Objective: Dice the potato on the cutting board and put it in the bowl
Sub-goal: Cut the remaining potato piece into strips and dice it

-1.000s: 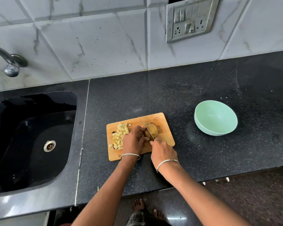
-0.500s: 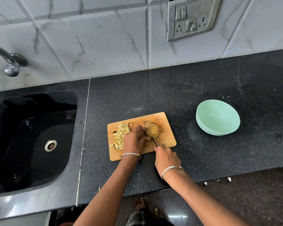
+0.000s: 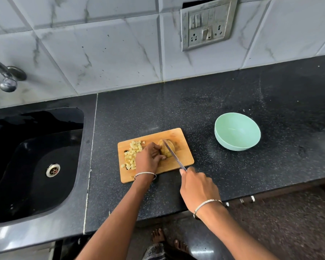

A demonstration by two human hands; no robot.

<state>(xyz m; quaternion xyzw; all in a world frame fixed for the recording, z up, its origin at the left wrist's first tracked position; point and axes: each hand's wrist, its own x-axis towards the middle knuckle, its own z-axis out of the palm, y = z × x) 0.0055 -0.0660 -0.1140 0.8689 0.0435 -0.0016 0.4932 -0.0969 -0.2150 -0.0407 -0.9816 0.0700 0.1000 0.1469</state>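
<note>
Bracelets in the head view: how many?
2. Left-wrist bracelet over the near edge of the cutting board; right-wrist bracelet over the front edge of the counter. None seems hidden.

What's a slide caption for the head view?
Left hand steadies potato on cutting board, right hand slices with knife; diced pile beside, bowl empty.

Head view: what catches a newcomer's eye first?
On the wooden cutting board, the left hand holds the potato while the right hand sets a knife across it. Pale diced pieces lie at the board's left; an empty mint bowl stands to its right.
</note>
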